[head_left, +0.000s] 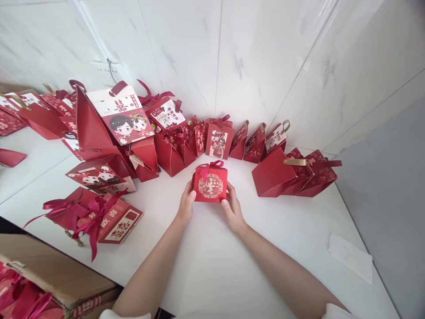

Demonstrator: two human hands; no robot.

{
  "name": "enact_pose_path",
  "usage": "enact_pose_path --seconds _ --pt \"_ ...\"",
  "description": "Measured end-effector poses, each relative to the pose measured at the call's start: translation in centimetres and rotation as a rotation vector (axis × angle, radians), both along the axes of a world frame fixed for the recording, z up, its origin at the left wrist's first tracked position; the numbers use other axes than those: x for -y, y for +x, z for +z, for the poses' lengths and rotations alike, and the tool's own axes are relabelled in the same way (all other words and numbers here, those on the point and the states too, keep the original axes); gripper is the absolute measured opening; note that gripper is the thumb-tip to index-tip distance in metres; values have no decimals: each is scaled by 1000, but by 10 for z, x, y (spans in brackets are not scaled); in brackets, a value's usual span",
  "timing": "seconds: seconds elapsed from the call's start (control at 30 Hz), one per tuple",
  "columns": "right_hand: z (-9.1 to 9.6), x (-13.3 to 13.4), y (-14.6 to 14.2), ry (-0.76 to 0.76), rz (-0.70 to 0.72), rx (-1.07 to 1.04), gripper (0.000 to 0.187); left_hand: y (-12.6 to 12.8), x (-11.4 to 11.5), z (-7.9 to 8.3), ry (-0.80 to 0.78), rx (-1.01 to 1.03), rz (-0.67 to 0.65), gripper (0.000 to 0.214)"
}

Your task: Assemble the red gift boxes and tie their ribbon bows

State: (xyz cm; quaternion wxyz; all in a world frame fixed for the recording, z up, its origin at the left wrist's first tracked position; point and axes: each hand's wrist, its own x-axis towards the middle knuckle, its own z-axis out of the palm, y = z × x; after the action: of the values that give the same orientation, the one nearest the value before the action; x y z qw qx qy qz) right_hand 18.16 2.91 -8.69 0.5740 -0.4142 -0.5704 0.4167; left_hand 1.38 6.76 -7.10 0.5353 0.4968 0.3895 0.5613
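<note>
A small red gift box [210, 185] with a round floral print and a magenta ribbon bow on top is at the middle of the white table. My left hand [187, 201] grips its left side, thumb on the front edge. On the opposite side my right hand [233, 206] holds it the same way, its thumb at the lower right corner. Fingers of both hands are partly hidden behind the box. Just behind it stands a red box with a printed couple [219, 142], one of several in a row along the wall.
Red handled boxes [272, 175] stand at the right, with a white paper [350, 257] nearer the edge. A big couple-print box [128, 124] tops a pile at the left. Ribboned boxes [121, 223] lie before it. A cardboard carton [49, 266] holds more at lower left.
</note>
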Motion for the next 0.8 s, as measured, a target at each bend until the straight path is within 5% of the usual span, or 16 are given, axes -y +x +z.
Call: enact_pose_path --seconds 0.43,0.8 --pt "1 2 3 26 -18 2 66 -1 1 -1 38 7 -91 67" --pt "1 -2 0 67 -160 109 77 -3 5 10 -59 -120 59 45"
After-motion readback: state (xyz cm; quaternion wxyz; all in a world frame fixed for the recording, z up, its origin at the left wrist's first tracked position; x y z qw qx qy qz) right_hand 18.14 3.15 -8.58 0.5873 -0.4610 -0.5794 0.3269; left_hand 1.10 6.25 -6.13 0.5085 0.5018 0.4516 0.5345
